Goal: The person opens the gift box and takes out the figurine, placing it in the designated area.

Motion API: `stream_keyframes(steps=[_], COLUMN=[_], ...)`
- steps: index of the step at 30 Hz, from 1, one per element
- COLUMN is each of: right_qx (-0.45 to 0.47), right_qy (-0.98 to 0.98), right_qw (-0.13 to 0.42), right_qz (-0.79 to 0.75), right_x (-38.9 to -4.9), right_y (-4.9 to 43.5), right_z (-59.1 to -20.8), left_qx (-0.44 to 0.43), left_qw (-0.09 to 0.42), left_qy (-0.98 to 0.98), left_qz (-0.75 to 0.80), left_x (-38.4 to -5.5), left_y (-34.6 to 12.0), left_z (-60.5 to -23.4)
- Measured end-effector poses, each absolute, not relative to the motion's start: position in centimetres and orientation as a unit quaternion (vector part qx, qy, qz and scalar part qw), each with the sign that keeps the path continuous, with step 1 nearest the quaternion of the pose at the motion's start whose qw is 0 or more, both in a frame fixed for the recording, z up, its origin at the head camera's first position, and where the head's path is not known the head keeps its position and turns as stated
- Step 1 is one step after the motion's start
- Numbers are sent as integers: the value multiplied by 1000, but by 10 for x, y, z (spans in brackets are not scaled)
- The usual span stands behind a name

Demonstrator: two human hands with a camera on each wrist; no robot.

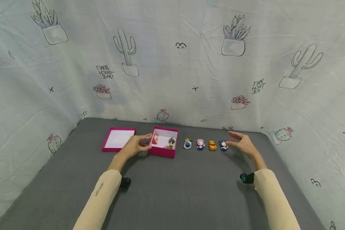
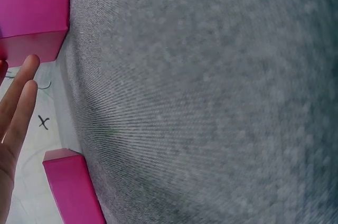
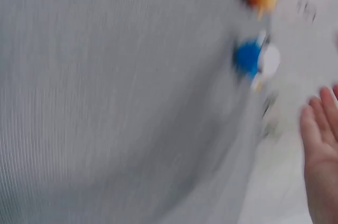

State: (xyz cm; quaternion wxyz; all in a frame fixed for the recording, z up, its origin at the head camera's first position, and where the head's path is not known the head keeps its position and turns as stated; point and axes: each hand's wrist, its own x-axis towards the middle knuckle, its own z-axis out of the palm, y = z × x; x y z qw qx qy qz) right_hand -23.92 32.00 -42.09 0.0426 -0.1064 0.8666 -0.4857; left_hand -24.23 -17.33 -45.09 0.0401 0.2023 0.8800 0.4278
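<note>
Leftmost, near the far edge of the worktop [image 1: 189, 191], sits a pink lid [image 1: 112, 149]. My left hand [image 1: 133, 146] comes next, fingers extended, not gripping, at the left wall of the pink box [image 1: 161, 152], which holds a red figurine [image 1: 155, 139] and a dark-haired figurine [image 1: 171, 142]. Then come a blue-and-white figurine [image 1: 187, 144], a pink-headed figurine [image 1: 200, 144], a yellow figurine [image 1: 212, 146] and a white-headed figurine [image 1: 224, 146]. My right hand [image 1: 242, 144], spread, is just beside the last; contact I cannot tell. A clumsy thumb could topple it into its yellow neighbour; a left-hand push could slide the box into the row. The far edge sits close behind; I have more room toward the near edge.
</note>
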Motion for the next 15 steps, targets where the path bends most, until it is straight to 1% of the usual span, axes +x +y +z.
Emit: stream_keyframes(steps=[3,5,6,8,9,12,15], right_qx=[-145,-173,-183,-192,-196,-197,-206], right_qy=[838,808,794,781,779,790,799], right_qw=[-28,-43,-39,-18,2,72,134], right_qz=[-526,-562,-579,-594,-595,-577,-549], right_x=[-239,-239,-238,-237,-237,-236,-236], right_y=[297,274,261,232,218,179,149], right_z=[-417,-413,-412,-411,-411,-413,-418], left_qx=[208,211,213,214,215,219,224], left_qw=[30,27,26,22,19,11,10], left_qy=[886,888,889,891,890,887,882], left_qz=[412,407,405,401,401,406,414], left_x=[-243,-242,-243,-241,-240,-239,-237], left_y=[-173,-173,-172,-173,-173,-173,-171], left_z=[-451,-450,-450,-451,-451,-451,-451])
